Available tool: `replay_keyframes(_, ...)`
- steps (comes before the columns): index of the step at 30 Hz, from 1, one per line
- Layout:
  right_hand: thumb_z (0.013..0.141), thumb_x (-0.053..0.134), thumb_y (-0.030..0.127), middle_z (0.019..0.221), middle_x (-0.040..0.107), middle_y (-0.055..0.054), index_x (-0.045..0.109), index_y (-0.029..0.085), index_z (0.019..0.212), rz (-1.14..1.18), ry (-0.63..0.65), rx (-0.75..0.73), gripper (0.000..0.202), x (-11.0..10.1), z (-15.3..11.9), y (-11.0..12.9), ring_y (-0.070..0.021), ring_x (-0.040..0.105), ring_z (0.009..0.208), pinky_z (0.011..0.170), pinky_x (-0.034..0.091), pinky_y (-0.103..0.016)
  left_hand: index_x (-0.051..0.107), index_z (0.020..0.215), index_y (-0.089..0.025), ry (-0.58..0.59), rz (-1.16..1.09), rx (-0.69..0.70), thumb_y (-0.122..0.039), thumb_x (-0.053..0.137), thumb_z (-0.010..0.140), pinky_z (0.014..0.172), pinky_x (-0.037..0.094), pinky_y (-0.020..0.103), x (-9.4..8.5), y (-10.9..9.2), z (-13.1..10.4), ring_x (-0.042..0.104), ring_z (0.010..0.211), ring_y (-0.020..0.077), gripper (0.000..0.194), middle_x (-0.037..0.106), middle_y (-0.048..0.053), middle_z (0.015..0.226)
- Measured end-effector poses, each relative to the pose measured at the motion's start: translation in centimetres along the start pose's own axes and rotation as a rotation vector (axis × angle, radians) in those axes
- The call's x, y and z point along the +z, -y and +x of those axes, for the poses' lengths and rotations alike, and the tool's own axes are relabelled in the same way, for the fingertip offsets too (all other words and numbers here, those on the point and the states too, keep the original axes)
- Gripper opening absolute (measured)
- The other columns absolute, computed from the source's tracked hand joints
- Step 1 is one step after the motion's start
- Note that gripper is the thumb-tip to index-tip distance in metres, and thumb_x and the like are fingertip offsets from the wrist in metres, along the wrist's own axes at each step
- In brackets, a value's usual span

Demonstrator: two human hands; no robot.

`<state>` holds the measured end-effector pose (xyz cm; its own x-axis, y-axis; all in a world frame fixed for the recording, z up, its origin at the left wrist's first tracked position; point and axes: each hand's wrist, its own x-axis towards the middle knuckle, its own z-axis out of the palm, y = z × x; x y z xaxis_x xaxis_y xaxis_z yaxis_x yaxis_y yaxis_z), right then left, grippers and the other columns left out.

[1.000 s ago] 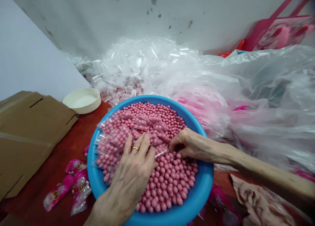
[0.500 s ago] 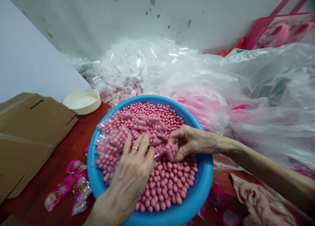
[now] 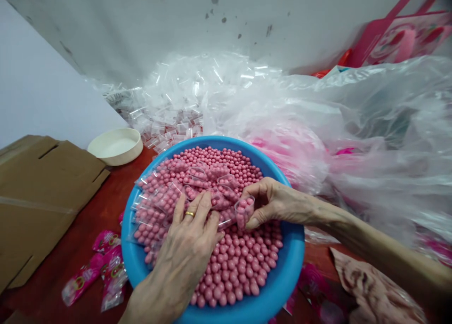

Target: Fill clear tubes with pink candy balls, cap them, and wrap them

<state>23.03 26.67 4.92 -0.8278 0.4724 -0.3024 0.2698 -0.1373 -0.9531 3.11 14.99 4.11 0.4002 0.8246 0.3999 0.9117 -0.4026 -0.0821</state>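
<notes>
Head view: right hand (image 3: 273, 202) pinches a small clear bag (image 3: 244, 210) part-filled with pink beads, held over the blue basin (image 3: 282, 286); long axis near upright, mouth apparently upward. Left hand (image 3: 187, 248) lies flat, fingers spread, pressing filled bags (image 3: 165, 197) on the beads (image 3: 240, 267), gripping nothing.

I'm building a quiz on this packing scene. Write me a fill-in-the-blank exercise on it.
1. The pink candy balls lie in a round basin coloured ____.
2. The small clear bag of candies is pinched by the ____ hand.
3. The left hand wears a gold ____ on one finger.
4. The shallow cream dish stands beside flattened ____.

Missing words: blue; right; ring; cardboard
</notes>
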Motion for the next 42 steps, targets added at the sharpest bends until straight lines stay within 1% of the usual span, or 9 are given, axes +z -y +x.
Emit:
replay_keyframes(3,0.061,0.08,0.03,0.067,0.061,0.003,0.065,0.014,0.074,0.006,-0.029,-0.016,0.025,0.2,-0.1,0.3,-0.0104,0.054,0.063,0.067,0.046,-0.026,0.064,0.093,-0.01,-0.018,0.012,-0.006,-0.017,0.044,0.091,0.1,0.037,0.057,0.0,-0.1,0.0,0.056,0.114,0.0316,0.021,0.06,0.024,0.122)
replay_keyframes(9,0.066,0.075,0.023,0.067,0.06,0.004,0.068,0.016,0.071,-0.171,-0.287,-0.142,0.011,1.3,-0.8,1.1,-0.0105,0.051,0.066,0.063,0.04,-0.023,0.064,0.091,-0.009,-0.029,0.001,-0.007,-0.016,0.046,0.09,0.098,0.038,0.057,0.0,0.0,0.0,0.057,0.113,0.0324,0.019,0.06,0.025,0.12)
replay_keyframes(16,0.072,0.071,0.025,0.061,0.054,0.005,0.062,0.015,0.064,-0.409,-0.321,-0.159,0.015,1.6,-1.7,0.8,-0.0105,0.047,0.062,0.059,0.037,-0.023,0.065,0.092,-0.007,-0.001,-0.016,0.017,-0.013,0.046,0.09,0.093,0.044,0.06,-0.8,-0.1,0.5,0.06,0.109,0.035,0.02,0.064,0.026,0.114)
replay_keyframes(20,0.075,0.066,0.015,0.067,0.058,0.003,0.062,0.015,0.067,-0.62,-0.369,-0.217,0.009,1.8,-2.2,0.9,-0.0123,0.052,0.066,0.063,0.038,-0.025,0.065,0.09,-0.007,-0.011,-0.031,0.021,-0.015,0.049,0.088,0.092,0.045,0.062,-0.8,-0.1,0.7,0.061,0.108,0.0365,0.018,0.063,0.026,0.115)
replay_keyframes(24,0.077,0.062,0.009,0.069,0.059,0.001,0.06,0.015,0.062,-0.809,-0.349,-0.204,0.016,2.0,-2.7,1.5,-0.0137,0.053,0.071,0.067,0.037,-0.026,0.063,0.092,-0.008,-0.066,-0.005,0.049,-0.017,0.05,0.088,0.09,0.048,0.059,-0.9,0.3,0.6,0.057,0.112,0.0381,0.017,0.062,0.025,0.115)
replay_keyframes(28,0.075,0.063,0.011,0.063,0.057,0.004,0.062,0.014,0.065,-0.726,-0.362,-0.204,0.011,2.4,-2.9,1.6,-0.011,0.051,0.062,0.06,0.034,-0.024,0.059,0.103,-0.006,-0.122,-0.036,0.109,-0.021,0.054,0.088,0.094,0.046,0.059,-1.8,0.6,0.7,0.05,0.119,0.0384,0.023,0.057,0.024,0.118)
replay_keyframes(33,0.073,0.062,0.009,0.06,0.053,0.005,0.059,0.014,0.063,-0.663,-0.35,-0.232,0.012,3.3,-3.0,1.5,-0.0098,0.047,0.06,0.059,0.032,-0.023,0.054,0.116,-0.008,-0.165,-0.233,0.155,-0.014,0.053,0.088,0.098,0.045,0.055,-3.0,0.0,1.4,0.047,0.12,0.0331,0.029,0.054,0.019,0.119)
replay_keyframes(39,0.073,0.061,0.006,0.056,0.041,0.008,0.05,0.014,0.059,-0.623,-0.345,-0.253,0.02,4.2,-3.5,1.6,-0.007,0.038,0.056,0.055,0.028,-0.022,0.061,0.098,-0.008,-0.123,-0.245,0.237,-0.007,0.055,0.085,0.096,0.047,0.048,-2.8,-0.8,2.4,0.046,0.117,0.0306,0.015,0.057,0.016,0.108)
replay_keyframes(42,0.073,0.064,0.01,0.056,0.036,0.008,0.047,0.015,0.056,-0.576,-0.336,-0.267,0.025,4.2,-3.7,1.5,-0.0064,0.035,0.056,0.053,0.027,-0.021,0.061,0.087,-0.007,-0.18,-0.327,0.205,-0.005,0.053,0.086,0.091,0.051,0.039,-3.1,-1.0,2.5,0.052,0.106,0.0249,0.009,0.062,0.014,0.092)
